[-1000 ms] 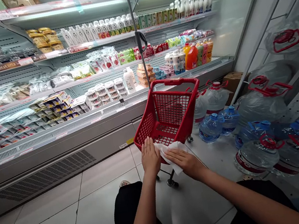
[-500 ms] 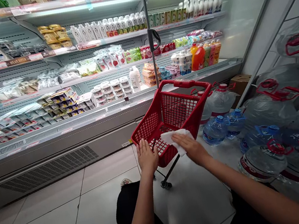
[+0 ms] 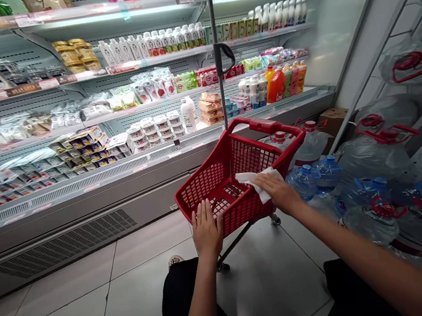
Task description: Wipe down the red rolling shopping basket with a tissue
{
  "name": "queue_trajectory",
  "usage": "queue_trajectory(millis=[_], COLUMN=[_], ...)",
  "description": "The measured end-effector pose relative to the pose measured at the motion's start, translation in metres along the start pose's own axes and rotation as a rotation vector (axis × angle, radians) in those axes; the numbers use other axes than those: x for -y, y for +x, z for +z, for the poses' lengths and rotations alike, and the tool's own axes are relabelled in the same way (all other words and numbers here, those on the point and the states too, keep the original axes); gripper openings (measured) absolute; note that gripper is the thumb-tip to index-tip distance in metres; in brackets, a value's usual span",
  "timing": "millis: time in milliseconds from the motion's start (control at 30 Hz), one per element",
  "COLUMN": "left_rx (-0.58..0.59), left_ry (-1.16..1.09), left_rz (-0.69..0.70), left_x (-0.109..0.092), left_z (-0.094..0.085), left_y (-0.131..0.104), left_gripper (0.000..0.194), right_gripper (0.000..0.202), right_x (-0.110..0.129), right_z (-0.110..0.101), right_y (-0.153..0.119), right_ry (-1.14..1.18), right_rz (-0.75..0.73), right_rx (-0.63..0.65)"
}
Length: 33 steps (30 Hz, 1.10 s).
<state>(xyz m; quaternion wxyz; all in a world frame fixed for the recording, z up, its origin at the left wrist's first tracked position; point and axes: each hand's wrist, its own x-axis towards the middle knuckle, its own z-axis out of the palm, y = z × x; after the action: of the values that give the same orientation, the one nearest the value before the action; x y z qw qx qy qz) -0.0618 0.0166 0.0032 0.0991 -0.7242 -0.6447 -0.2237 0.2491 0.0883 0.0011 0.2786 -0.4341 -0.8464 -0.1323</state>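
A red plastic shopping cart (image 3: 242, 219) with a lattice basket stands before me on thin metal legs with casters. My left hand (image 3: 208, 232) rests on the rim of its near left corner, fingers stretched out and holding nothing. In my right hand (image 3: 277, 190) is a white cloth or wipe (image 3: 247, 177), pressed over the basket's near right rim. Part of the wipe is hidden under the fingers. The basket's grid floor shows between the walls, with no goods visible in it.
A refrigerated dairy display (image 3: 147, 164) with shelves of cups, cartons and bottles runs behind the cart. Large water bottles (image 3: 374, 216) with red and blue handles crowd the right side. A dark upright pole (image 3: 214, 32) with a handle stands at the display. Tiled floor (image 3: 70, 308) lies at left.
The cart has turned slightly, its near left corner shifting left and a right caster coming into view. My right hand has moved the wipe right and farther along the rim; my left stays on the corner.
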Motion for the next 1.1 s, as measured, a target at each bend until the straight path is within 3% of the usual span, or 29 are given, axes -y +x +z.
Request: queue_trajectory(millis=[100, 233, 367, 500, 567, 700, 800, 867, 933, 1100], left_rx=[-0.020, -0.002, 0.000, -0.005, -0.016, -0.022, -0.015, -0.011, -0.005, 0.006], left_ry=[0.013, -0.030, -0.029, -0.040, -0.046, -0.070, -0.097, -0.106, -0.109, -0.111], left_rz=[0.004, 0.165, 0.207, 0.213, 0.202, 0.205, 0.245, 0.270, 0.285, 0.294], left_x=[-0.013, -0.043, -0.048, -0.042, -0.042, -0.044, -0.041, -0.038, -0.035, -0.035], left_z=[-0.001, 0.003, 0.004, 0.004, 0.006, 0.010, 0.012, 0.011, 0.010, 0.009], left_y=[0.003, 0.003, 0.002, 0.004, 0.005, 0.006, 0.007, 0.008, 0.008, 0.009], left_gripper=[0.067, 0.063, 0.061, 0.062, 0.061, 0.057, 0.054, 0.052, 0.052, 0.053], right_gripper=[0.085, 0.082, 0.080, 0.086, 0.089, 0.091, 0.087, 0.084, 0.085, 0.091], right_x=[0.022, 0.032, -0.010, -0.066, -0.077, -0.053, -0.025, -0.019, -0.031, -0.091], right_z=[0.002, -0.005, -0.037, -0.078, -0.088, -0.070, -0.045, -0.038, -0.043, -0.076], right_y=[-0.004, -0.010, -0.024, -0.042, -0.046, -0.043, -0.038, -0.039, -0.041, -0.036], right_ry=[0.037, 0.021, -0.086, -0.186, -0.205, -0.151, -0.117, -0.132, -0.168, -0.220], right_rz=[-0.024, -0.079, -0.043, 0.124, 0.198, 0.210, 0.053, -0.028, -0.025, 0.180], right_rx=[-0.006, 0.035, -0.003, -0.039, -0.061, -0.082, -0.010, 0.030, 0.037, -0.036])
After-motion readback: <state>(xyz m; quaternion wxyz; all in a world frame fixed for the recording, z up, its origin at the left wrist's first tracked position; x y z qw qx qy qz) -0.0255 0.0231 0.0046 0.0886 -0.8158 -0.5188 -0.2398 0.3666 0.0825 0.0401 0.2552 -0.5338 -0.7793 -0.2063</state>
